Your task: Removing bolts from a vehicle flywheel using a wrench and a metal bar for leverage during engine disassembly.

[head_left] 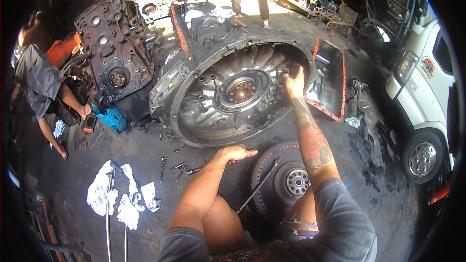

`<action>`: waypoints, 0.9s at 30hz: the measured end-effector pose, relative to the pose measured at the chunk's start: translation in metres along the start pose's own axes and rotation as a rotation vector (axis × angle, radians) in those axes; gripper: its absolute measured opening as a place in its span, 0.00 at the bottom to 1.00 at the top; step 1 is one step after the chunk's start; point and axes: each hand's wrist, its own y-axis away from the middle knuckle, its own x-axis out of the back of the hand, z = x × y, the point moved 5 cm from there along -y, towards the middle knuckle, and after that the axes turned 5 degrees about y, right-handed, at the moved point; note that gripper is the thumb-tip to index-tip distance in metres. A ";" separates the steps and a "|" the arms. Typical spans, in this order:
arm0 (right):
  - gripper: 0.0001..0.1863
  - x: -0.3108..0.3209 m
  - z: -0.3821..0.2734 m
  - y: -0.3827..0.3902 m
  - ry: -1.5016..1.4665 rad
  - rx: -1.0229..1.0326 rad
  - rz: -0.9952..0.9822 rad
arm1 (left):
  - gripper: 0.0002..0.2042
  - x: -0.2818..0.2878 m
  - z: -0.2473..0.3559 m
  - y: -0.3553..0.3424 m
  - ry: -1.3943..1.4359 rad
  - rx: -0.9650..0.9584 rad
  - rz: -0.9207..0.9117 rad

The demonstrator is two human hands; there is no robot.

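A large round metal housing [194, 111] with a hub [240, 90] at its centre stands tilted in front of me. My right hand [295, 78] reaches inside its right side, fingers closed on a part too hidden to make out. Just below the housing's lower rim is my left hand [236, 153], fingers curled; whether they hold anything is hidden. A toothed flywheel [264, 165] lies between my legs, with a long tool [258, 187] across its left part. Several bolts [178, 166] are on the floor left of my left hand.
A rusty engine casing [99, 43], a blue container [109, 116] and a crouching co-worker [36, 77] are at left. Rags [102, 194] lie lower left. A red-edged pan [342, 87] and white truck [417, 87] are at right; another person [262, 0] stands behind.
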 end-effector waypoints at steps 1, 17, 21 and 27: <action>0.18 0.002 0.003 0.000 -0.112 -0.015 0.040 | 0.29 -0.002 0.002 -0.002 0.003 -0.008 -0.007; 0.15 0.034 0.052 0.013 -0.184 -0.312 -0.091 | 0.32 -0.013 0.004 -0.001 -0.076 0.018 -0.048; 0.14 0.044 0.047 0.058 -0.304 -0.522 -0.423 | 0.34 -0.007 0.010 0.002 -0.113 -0.158 0.009; 0.16 0.014 0.089 0.149 0.235 -0.265 -0.947 | 0.29 -0.012 0.044 -0.002 -0.226 -0.200 -0.156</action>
